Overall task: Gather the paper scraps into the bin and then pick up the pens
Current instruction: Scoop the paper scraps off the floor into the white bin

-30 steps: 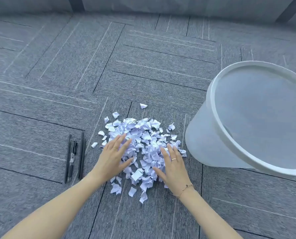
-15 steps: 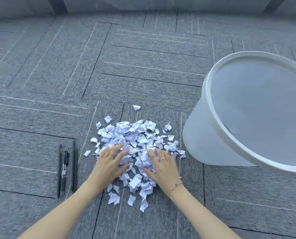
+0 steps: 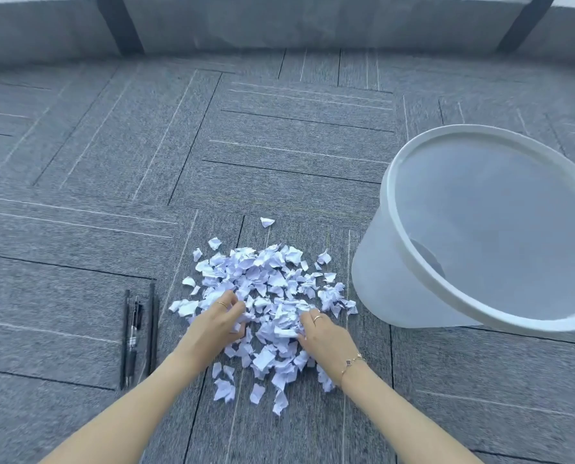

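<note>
Both hands (image 3: pixel 212 324) (image 3: pixel 326 333) have curled, seemingly gripping the paper scraps (image 3: pixel 269 279).

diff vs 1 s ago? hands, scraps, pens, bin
Both hands moved inward on the scraps: left hand and right hand went from flat and spread to fingers curled, bunching paper between them. Nothing lifted yet. Pens and bin untouched; bin holds no scraps.

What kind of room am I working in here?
Likely an office floor: grey carpet tiles with line patterns, a white plastic bin standing on them, and pens lying beside torn paper scraps. A pale wall base runs along the back.
</note>
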